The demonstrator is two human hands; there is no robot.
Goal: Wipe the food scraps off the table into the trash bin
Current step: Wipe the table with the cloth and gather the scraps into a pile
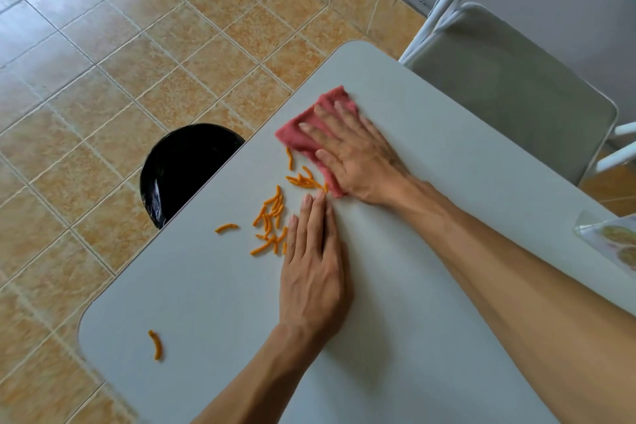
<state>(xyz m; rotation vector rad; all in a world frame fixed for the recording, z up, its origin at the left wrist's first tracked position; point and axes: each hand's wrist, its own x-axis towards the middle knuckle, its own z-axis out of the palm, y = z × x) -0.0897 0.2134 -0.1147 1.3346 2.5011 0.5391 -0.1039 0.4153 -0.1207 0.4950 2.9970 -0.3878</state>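
Note:
Orange food scraps lie in a loose cluster on the white table, with one stray piece to the left and another near the front left corner. My right hand presses flat on a pink cloth, whose edge touches the upper scraps. My left hand lies flat on the table, fingers together, its side against the cluster. A black-lined trash bin stands on the floor, partly hidden under the table's left edge.
A grey folding chair stands at the table's far right side. A clear printed packet lies at the table's right edge. Tan tiled floor surrounds the bin.

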